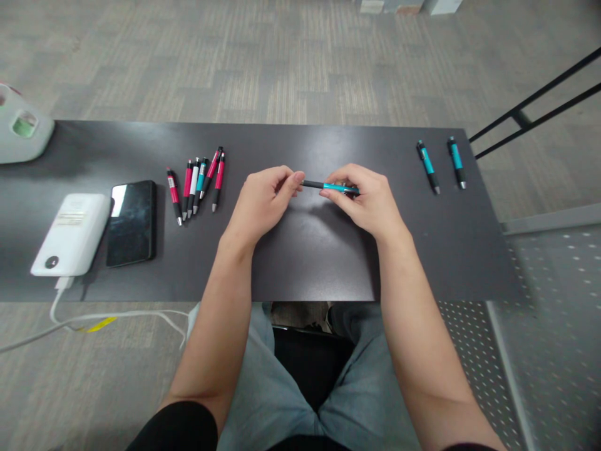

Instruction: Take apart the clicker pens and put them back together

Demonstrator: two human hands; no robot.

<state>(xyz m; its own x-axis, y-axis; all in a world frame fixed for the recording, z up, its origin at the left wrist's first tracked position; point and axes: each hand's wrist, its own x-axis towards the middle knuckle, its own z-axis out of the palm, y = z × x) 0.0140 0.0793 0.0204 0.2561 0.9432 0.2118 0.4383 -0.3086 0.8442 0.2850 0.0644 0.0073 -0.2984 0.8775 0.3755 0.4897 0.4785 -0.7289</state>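
Pinching a teal ballpoint pen (334, 187) from both ends, the left hand (270, 202) and the right hand (369, 195) hold it roughly level, in front of the body and over the dark tabletop (310, 263). The pen looks light and stiff, likely plastic, with little about it that should break under normal finger pressure. Its black grip section probably gives the surest hold; the smooth teal barrel may slide or roll more readily, and the narrow tip leaves little to pinch.

The left hand is nearly closed, thumb and fingers meeting at the tip end. The right hand is narrowed around the clip end, thumb on the near side and fingers on the far side, with the palm clear of the barrel.

Farther out to the right, two loose teal pens (427, 165) lie apart from each other near the table's end. To the left of the left hand is a close cluster of pens (201, 177): four pink, one white and one teal, some touching. Beyond them lie a black smartphone (132, 228) and a white power bank (71, 230), with a white cable (54, 308) plugged into its near end.
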